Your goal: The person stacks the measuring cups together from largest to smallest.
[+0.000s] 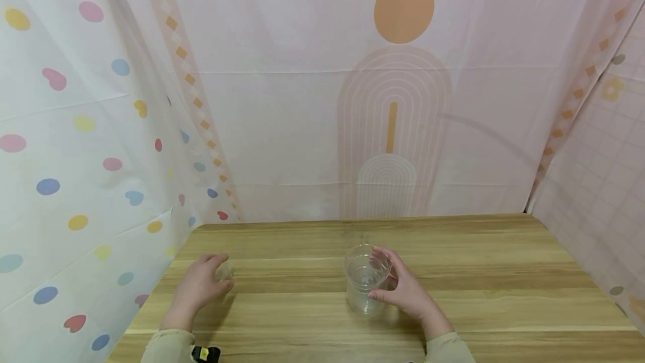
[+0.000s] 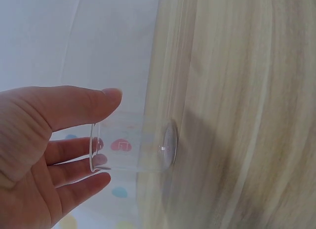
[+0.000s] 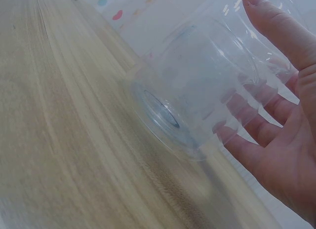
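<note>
At the left of the table, my left hand [image 1: 202, 282] reaches round a small clear glass cup [image 1: 223, 272]. In the left wrist view the glass cup [image 2: 133, 146] stands with its base on the wood. The thumb is beside the rim with a visible gap, and the other fingertips are at the far side, partly seen through the glass. Right of centre, my right hand [image 1: 405, 290] holds a larger clear plastic cup [image 1: 364, 290], thumb on the near side and fingers round the far side. Through the wall of the plastic cup [image 3: 197, 86], several fingers show in the right wrist view.
Both cups are on a wood-grain table [image 1: 292, 329]. A pale curtain [image 1: 282, 128] with arch prints hangs behind it. On the left hangs a dotted curtain [image 1: 90, 195], on the right a checked one [image 1: 594, 184].
</note>
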Action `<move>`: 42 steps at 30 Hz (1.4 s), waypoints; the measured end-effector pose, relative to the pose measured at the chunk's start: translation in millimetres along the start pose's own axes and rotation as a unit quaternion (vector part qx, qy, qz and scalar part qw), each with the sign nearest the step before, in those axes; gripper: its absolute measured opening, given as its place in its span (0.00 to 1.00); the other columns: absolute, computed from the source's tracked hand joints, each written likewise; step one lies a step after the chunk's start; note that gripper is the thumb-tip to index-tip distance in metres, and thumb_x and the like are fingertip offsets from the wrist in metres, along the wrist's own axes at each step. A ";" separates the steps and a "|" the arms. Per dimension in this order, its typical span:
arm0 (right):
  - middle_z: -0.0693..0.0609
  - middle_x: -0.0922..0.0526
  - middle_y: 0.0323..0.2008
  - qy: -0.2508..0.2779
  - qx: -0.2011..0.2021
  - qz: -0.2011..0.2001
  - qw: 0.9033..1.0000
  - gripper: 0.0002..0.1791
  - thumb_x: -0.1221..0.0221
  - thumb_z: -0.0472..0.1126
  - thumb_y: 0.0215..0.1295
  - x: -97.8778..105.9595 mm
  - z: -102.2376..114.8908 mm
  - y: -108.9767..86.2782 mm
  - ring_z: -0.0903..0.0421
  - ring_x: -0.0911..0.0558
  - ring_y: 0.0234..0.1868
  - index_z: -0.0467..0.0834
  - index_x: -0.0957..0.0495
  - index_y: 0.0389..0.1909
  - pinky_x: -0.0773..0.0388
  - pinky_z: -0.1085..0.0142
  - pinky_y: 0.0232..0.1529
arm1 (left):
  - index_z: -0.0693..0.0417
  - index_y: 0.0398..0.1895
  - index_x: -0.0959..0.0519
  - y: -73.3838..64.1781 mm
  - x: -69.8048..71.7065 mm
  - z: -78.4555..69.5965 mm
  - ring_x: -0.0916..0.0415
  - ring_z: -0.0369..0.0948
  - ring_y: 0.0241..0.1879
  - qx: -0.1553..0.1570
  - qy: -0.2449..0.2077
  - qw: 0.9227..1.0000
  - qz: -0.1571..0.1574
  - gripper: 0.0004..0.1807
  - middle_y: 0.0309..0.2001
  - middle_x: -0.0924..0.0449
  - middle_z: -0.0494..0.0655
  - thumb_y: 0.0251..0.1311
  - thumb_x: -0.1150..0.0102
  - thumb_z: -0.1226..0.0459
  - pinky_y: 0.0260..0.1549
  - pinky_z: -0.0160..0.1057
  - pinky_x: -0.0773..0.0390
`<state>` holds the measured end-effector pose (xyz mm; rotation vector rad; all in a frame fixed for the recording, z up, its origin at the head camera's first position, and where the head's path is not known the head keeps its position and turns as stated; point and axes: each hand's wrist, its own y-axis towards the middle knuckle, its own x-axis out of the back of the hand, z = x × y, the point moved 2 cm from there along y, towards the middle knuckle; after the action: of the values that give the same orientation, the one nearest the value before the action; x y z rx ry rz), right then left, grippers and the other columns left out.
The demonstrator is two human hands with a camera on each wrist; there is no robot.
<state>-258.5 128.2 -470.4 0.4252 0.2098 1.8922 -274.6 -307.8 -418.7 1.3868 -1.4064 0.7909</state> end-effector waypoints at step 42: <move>0.33 0.37 0.69 0.007 0.009 0.000 1.000 0.49 0.27 0.32 0.51 0.5 -2.9 0.4 0.34 0.37 0.69 0.38 0.44 0.72 0.32 0.61 0.64 | 0.63 0.49 0.19 -1.2 -3.1 -12.3 0.21 0.52 0.39 -0.035 -0.006 0.999 -0.015 0.23 0.43 0.22 0.58 0.48 0.27 0.64 0.37 0.53 0.20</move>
<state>-260.1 128.8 -472.8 0.4239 0.2357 1.8940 -271.4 -295.4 -417.9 1.3585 -1.4057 0.7079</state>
